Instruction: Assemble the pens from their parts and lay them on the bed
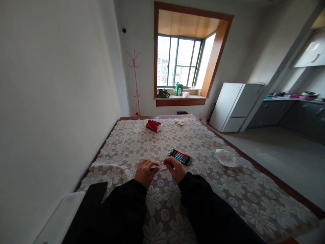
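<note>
My left hand (pixel 145 173) is closed, with thumb and fingertips pinched on a thin dark piece (pixel 153 168) that is mostly hidden by the fingers. Across a small gap, my right hand (pixel 177 170) pinches a small red piece (pixel 166 162); its exact kind is too small to tell. Just beyond the right hand lies a row of pens (pixel 179 156) with dark, red and teal barrels, side by side on the patterned tablecloth (pixel 175 196).
A red packet of tissues (pixel 153 125) and small pale scraps (pixel 179 122) lie toward the table's far end. On the right is a crumpled white sheet (pixel 226 158). A black object (pixel 96 193) and a white box-like object (pixel 62 217) sit at the near left, beside the wall.
</note>
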Available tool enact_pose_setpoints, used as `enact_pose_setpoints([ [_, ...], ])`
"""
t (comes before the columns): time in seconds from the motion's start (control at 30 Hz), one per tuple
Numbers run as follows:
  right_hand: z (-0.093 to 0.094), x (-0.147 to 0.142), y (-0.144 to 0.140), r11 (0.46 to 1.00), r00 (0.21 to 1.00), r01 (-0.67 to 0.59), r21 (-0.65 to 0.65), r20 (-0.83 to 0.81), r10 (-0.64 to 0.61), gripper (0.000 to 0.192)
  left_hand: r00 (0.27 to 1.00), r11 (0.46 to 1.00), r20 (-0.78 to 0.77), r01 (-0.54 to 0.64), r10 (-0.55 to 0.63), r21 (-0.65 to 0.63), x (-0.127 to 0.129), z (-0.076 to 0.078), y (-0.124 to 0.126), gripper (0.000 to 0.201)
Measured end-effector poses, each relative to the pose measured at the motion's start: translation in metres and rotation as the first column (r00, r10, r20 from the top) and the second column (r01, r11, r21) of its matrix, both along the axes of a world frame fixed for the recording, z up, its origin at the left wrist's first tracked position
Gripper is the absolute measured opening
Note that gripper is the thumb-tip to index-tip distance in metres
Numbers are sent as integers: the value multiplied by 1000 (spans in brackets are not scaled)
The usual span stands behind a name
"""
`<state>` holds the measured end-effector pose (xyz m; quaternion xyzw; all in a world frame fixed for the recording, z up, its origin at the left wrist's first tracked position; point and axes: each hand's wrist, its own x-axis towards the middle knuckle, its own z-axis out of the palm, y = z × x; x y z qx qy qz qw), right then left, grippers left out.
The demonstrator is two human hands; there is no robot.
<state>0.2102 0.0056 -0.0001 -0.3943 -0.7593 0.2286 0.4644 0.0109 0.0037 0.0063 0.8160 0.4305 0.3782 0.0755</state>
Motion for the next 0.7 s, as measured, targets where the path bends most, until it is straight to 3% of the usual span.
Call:
enact_pose_setpoints([
  [0.1, 0, -2, 3, 994, 945, -18, -104, -326, -17, 22, 1000, 1000, 0, -20, 20, -2, 1, 0, 0, 14],
  [0.2, 3, -4, 2, 993, 879, -46, -110, -477, -12, 40, 1000, 1000, -13, -23, 23, -10, 1, 1, -1, 12],
  [0.37, 8, -4, -2, 995, 866, 5, -97, -497, -53, 51, 999, 999, -40, 0, -1, -33, 1, 1, -2, 20],
  [0.5, 7, -1, -1, 993, 906, 38, -115, -416, -83, 27, 999, 999, -52, -7, 5, -41, 0, -1, -2, 28],
  [0.7, 6, 0, -1, 991, 876, 4, -137, -477, -69, 22, 993, 998, -114, 16, -23, -59, 0, -5, 0, 24],
])
